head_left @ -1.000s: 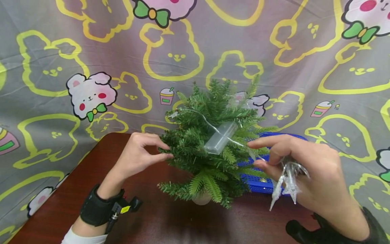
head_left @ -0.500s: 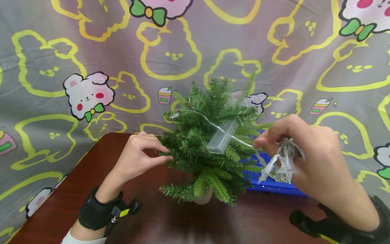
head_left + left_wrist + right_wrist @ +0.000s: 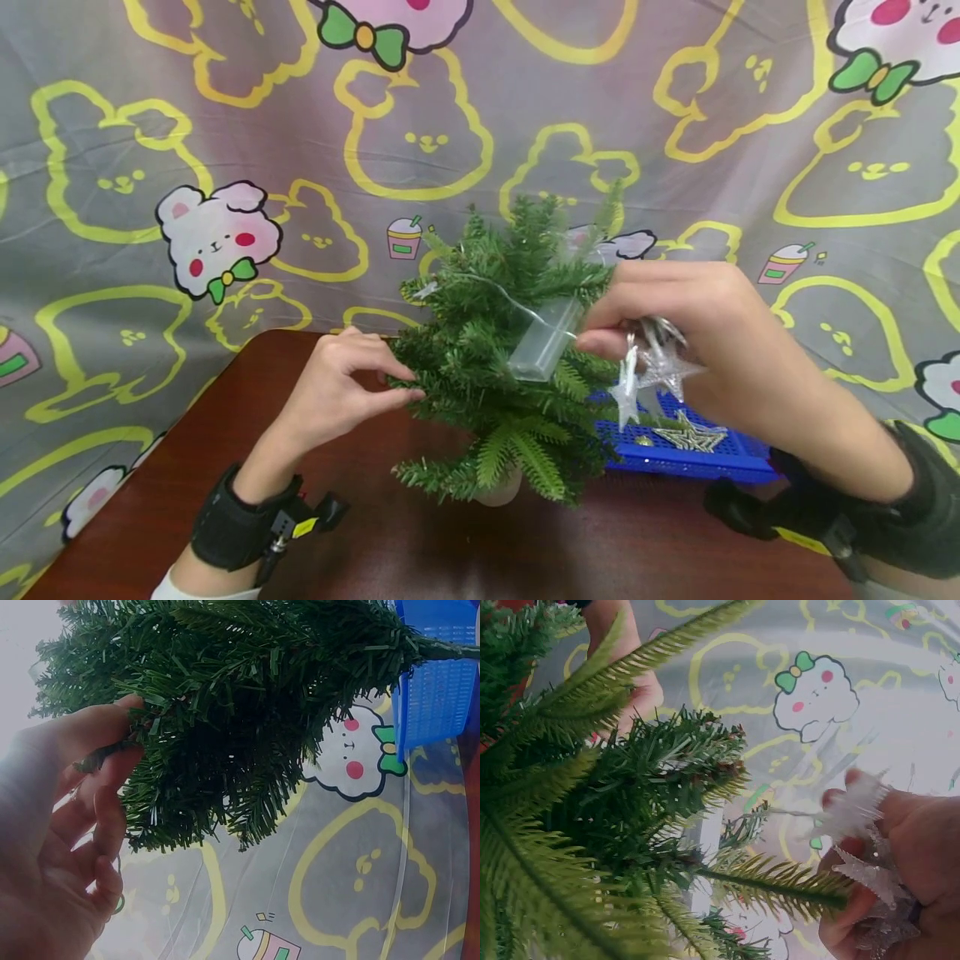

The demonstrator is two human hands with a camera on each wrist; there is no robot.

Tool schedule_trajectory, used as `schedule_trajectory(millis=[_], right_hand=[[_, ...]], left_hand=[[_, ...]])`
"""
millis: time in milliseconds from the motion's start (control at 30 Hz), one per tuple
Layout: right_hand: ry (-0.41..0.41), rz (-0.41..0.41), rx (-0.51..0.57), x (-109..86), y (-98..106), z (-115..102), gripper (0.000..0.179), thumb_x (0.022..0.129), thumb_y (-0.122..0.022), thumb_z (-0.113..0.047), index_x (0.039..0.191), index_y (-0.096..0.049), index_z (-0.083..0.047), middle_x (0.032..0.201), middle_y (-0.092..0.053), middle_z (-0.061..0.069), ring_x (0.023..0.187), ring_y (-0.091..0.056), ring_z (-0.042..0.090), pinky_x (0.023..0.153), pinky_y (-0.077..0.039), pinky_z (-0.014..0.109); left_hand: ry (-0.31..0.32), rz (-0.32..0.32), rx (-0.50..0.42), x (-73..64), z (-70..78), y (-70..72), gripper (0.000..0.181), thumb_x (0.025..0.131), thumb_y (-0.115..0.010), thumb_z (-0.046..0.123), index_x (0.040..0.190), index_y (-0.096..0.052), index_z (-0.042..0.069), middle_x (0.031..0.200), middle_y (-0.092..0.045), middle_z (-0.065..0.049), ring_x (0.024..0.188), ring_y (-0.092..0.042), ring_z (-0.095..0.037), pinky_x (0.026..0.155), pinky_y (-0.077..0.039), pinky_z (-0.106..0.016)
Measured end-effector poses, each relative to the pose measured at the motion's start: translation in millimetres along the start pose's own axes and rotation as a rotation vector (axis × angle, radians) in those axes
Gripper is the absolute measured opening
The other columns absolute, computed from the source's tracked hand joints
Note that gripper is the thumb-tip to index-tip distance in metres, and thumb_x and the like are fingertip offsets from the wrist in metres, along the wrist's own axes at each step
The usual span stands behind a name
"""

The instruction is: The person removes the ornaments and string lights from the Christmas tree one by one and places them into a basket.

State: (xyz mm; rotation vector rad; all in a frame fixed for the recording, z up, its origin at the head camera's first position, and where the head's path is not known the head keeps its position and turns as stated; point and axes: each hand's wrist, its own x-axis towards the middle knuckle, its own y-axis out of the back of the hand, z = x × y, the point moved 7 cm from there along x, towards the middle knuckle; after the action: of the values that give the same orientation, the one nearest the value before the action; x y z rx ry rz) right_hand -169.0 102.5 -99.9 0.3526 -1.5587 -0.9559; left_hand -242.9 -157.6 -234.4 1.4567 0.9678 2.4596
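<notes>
A small artificial Christmas tree (image 3: 472, 358) stands on the table in the head view. At its left side, my left hand (image 3: 337, 387) pinches a branch tip between thumb and index finger; the left wrist view shows that branch (image 3: 154, 712) up close. My right hand (image 3: 705, 325), at the tree's right, grips a bunch of clear star string lights (image 3: 663, 371), several stars dangling below the fingers. From its fingertips a thin clear wire (image 3: 517, 306) runs left across the tree's front to a star (image 3: 426, 290) at the upper left. A clear plastic case (image 3: 546, 346) lies against the branches beneath the wire.
Behind the tree at the right sits a blue basket (image 3: 697, 467), holding a glittery gold star (image 3: 692, 435) and a small gold piece (image 3: 643, 441). A patterned curtain (image 3: 300, 150) hangs behind the dark red table (image 3: 360, 542).
My right hand first drew back and rose, then moved left toward the tree with the star lights, covering some right-side branches. The left hand has kept its pinch on the branch.
</notes>
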Motion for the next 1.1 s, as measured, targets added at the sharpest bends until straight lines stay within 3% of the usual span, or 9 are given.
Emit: schedule_trajectory(millis=[33,167,300,533,700,833,933,1033,1100], right_hand=[[0.008,0.003,0.004,7.0,2.7,-8.3,0.011,0.090,-0.073,-0.016,0.080,-0.069,-0.018,0.075,-0.059,-0.016,0.066,-0.045,-0.006,0.059,-0.037,0.009],[0.001,-0.010,-0.010,11.0,1.8,-5.4,0.026,0.074,-0.087,-0.017,0.072,-0.061,-0.020,0.070,-0.053,-0.016,0.063,-0.041,-0.004,0.057,-0.033,0.010],[-0.024,-0.036,-0.053,14.0,0.7,-3.0,0.038,0.067,-0.090,-0.023,0.070,-0.053,-0.019,0.070,-0.046,-0.015,0.063,-0.038,-0.002,0.057,-0.031,0.011],[-0.068,-0.102,-0.051,14.9,-3.6,1.8,0.040,0.066,-0.091,-0.019,0.072,-0.052,-0.019,0.083,-0.065,-0.014,0.070,-0.052,-0.005,0.057,-0.038,0.009],[-0.084,-0.133,-0.057,15.3,-5.4,3.5,0.037,0.074,-0.085,-0.010,0.070,-0.050,-0.020,0.082,-0.072,-0.016,0.074,-0.063,-0.010,0.055,-0.042,0.010],[-0.084,-0.158,-0.093,16.6,-7.3,3.4,0.028,0.079,-0.080,-0.007,0.079,-0.055,-0.020,0.079,-0.065,-0.021,0.070,-0.059,-0.008,0.059,-0.041,0.010],[-0.078,-0.187,-0.107,18.4,-9.6,3.9,0.024,0.084,-0.076,-0.007,0.099,-0.064,-0.019,0.084,-0.067,-0.020,0.071,-0.059,-0.006,0.060,-0.040,0.010],[-0.059,-0.221,-0.101,21.3,-11.3,4.1,0.044,0.083,-0.065,0.010,0.114,-0.068,-0.020,0.095,-0.071,-0.018,0.080,-0.062,-0.006,0.066,-0.044,0.009],[-0.050,-0.252,-0.098,23.6,-12.4,3.9,0.057,0.078,-0.055,0.019,0.115,-0.070,-0.022,0.097,-0.071,-0.018,0.082,-0.061,-0.007,0.068,-0.047,0.011]], left_hand=[[-0.002,-0.001,-0.002,-0.2,-0.2,-0.2,0.019,0.069,-0.090,0.015,0.080,-0.079,0.025,0.069,-0.069,0.016,0.063,-0.050,0.002,0.067,-0.029,-0.024],[-0.017,-0.001,-0.013,-1.5,0.1,-0.3,0.020,0.068,-0.090,0.014,0.080,-0.079,0.025,0.070,-0.069,0.016,0.062,-0.051,0.003,0.067,-0.028,-0.024],[-0.045,-0.004,-0.016,-2.2,2.3,-0.4,0.021,0.067,-0.091,0.014,0.080,-0.079,0.026,0.068,-0.066,0.017,0.060,-0.050,0.003,0.067,-0.026,-0.025],[-0.081,-0.011,-0.008,-2.3,7.4,0.4,0.022,0.065,-0.091,0.014,0.080,-0.079,0.025,0.066,-0.062,0.017,0.062,-0.046,0.004,0.068,-0.024,-0.025],[-0.083,-0.012,-0.008,-2.1,8.0,0.8,0.021,0.066,-0.091,0.014,0.080,-0.079,0.025,0.065,-0.062,0.016,0.062,-0.046,0.003,0.069,-0.025,-0.025],[-0.089,-0.010,-0.012,-2.0,9.0,1.0,0.021,0.066,-0.091,0.014,0.080,-0.079,0.025,0.066,-0.062,0.017,0.063,-0.047,0.004,0.069,-0.025,-0.025],[-0.097,-0.008,-0.022,-1.7,10.2,1.2,0.022,0.066,-0.091,0.014,0.080,-0.079,0.025,0.066,-0.061,0.017,0.063,-0.046,0.004,0.068,-0.025,-0.025],[-0.114,-0.004,-0.035,-1.2,12.0,1.1,0.023,0.065,-0.091,0.013,0.081,-0.079,0.025,0.065,-0.061,0.016,0.062,-0.046,0.003,0.069,-0.026,-0.025],[-0.126,0.000,-0.040,-1.0,13.0,1.1,0.024,0.065,-0.091,0.012,0.081,-0.079,0.025,0.065,-0.061,0.016,0.062,-0.045,0.003,0.069,-0.026,-0.025]])
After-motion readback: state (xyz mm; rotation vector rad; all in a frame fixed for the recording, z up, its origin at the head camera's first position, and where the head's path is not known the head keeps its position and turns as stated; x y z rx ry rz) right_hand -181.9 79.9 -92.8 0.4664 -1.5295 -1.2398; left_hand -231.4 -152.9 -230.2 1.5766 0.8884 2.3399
